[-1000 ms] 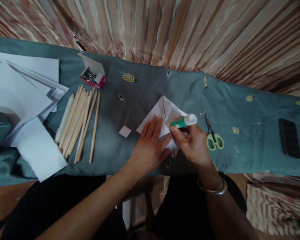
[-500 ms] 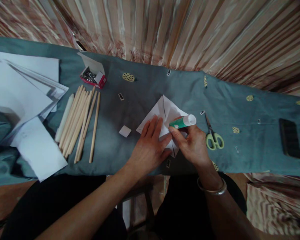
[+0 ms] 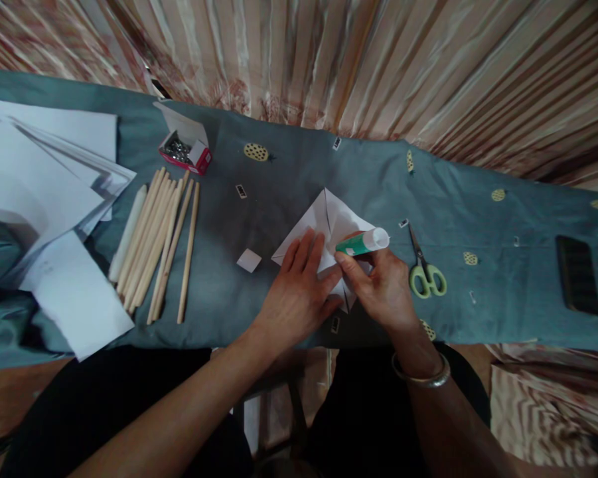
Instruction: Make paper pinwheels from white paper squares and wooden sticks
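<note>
A folded white paper (image 3: 336, 222) lies on the blue-grey cloth (image 3: 289, 179) in front of me. My left hand (image 3: 296, 292) rests flat on its left part, fingers stretched out. My right hand (image 3: 383, 285) is closed round a green and white glue stick (image 3: 363, 243), whose tip points down and left onto the paper near my left fingertips. A metal bangle sits on my right wrist.
Green-handled scissors (image 3: 425, 269) lie just right of my right hand. A small white paper square (image 3: 249, 260), a row of wooden sticks (image 3: 162, 242), a red box of pins (image 3: 186, 149), white sheets (image 3: 44, 199) at the left and a dark phone (image 3: 577, 273) at the right.
The glue stick and my right hand have crept slightly to the left on the paper. My left hand stays flat in place.
</note>
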Available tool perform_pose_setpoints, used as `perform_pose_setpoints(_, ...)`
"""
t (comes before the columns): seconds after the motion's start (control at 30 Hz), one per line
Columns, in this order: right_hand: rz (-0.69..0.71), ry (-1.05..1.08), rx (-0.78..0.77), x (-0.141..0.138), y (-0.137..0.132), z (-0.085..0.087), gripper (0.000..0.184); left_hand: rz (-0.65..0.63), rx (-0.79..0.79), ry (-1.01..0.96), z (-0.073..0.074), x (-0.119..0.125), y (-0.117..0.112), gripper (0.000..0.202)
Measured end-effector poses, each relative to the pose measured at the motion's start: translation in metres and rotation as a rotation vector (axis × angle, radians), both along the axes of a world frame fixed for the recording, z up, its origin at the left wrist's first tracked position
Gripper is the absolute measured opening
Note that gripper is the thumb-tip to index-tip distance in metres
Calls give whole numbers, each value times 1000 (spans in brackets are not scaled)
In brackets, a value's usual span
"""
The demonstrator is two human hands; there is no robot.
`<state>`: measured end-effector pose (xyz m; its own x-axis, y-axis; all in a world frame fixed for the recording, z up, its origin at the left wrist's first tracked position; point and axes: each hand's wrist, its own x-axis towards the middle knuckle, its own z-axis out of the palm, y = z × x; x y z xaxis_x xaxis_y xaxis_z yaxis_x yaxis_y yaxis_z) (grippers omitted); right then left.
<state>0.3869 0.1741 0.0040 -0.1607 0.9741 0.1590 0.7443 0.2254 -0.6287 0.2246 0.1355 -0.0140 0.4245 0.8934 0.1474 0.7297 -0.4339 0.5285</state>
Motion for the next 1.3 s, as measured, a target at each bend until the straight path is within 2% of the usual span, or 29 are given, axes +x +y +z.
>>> perform_pose_setpoints(1.3, -5, -44, 48, -6, 0, 1, 29, 10, 24, -4, 0, 0, -1, 47)
